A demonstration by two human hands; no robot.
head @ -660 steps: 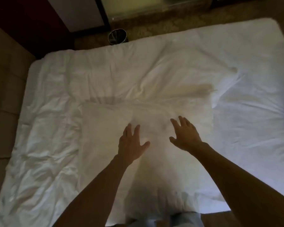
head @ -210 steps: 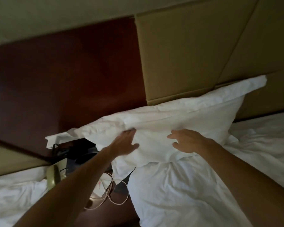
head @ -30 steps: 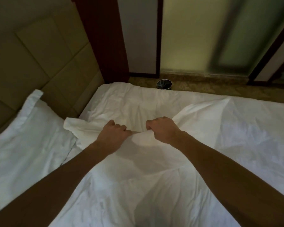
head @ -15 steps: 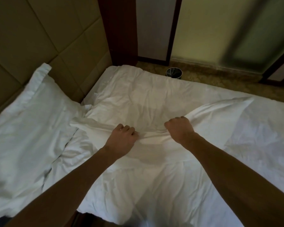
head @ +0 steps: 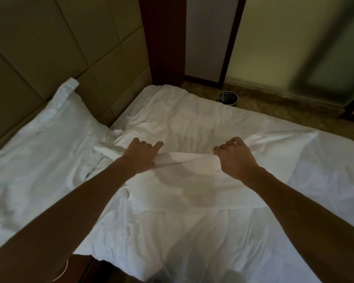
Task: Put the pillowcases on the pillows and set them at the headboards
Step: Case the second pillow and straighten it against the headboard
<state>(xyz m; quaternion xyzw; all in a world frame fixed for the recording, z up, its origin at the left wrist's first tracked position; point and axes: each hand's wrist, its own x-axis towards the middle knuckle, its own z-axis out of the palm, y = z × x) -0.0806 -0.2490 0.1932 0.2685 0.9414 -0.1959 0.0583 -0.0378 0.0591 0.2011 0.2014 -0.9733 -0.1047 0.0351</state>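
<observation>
From the head view, I saw both hands out over the bed (head: 192, 242), gripping one white pillowcase (head: 184, 176) by its far edge. My left hand (head: 140, 158) pinched the cloth, its forefinger stretched out; my right hand (head: 236, 160) was fisted on the same edge, well apart from the left. The pillowcase lay flat and empty on the sheet. A cased pillow (head: 39, 144) leaned against the padded headboard (head: 49, 48) at left. A small bin (head: 227, 98) stood on the floor beyond the bed.
</observation>
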